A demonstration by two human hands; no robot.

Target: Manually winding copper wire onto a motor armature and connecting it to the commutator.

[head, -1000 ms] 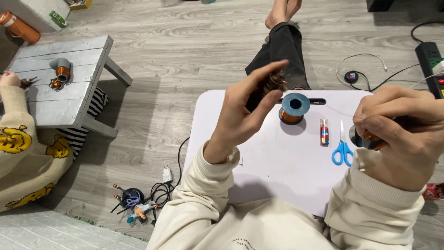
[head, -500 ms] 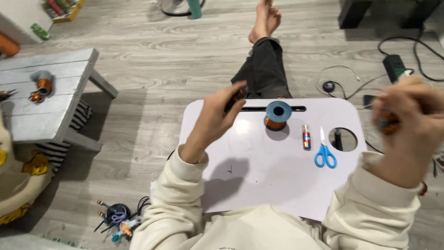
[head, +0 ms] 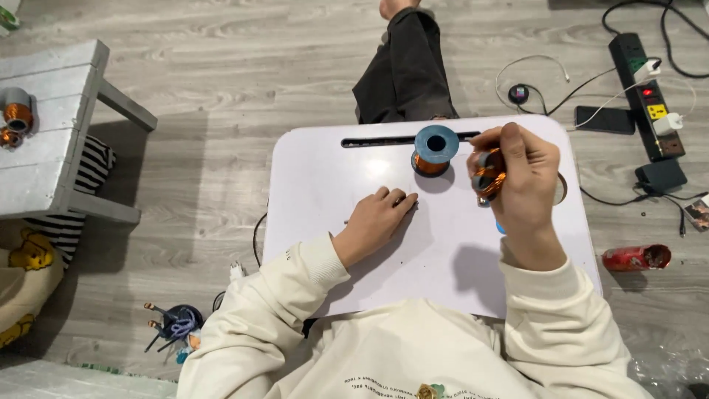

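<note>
Head view: right hand [head: 521, 181] grips a small copper-wire spool [head: 489, 176], fingers curled round it, above the white lap tray [head: 332, 185]. Left hand [head: 378, 220], raised earlier, now lies flat, fingers together. Blue-capped spool [head: 434, 150] stands upright, unmoved.

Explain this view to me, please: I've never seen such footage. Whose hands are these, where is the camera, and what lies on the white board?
The camera sits on a person's head and looks down at their own two bare hands above a white plastic lap tray resting over their legs. The left hand lies flat on the tray, fingertips down. The right hand is raised and grips a small spool of copper wire. On the tray stands a blue-topped reel of copper wire. On the wooden floor to the right lie a black power strip and a red can.
</note>
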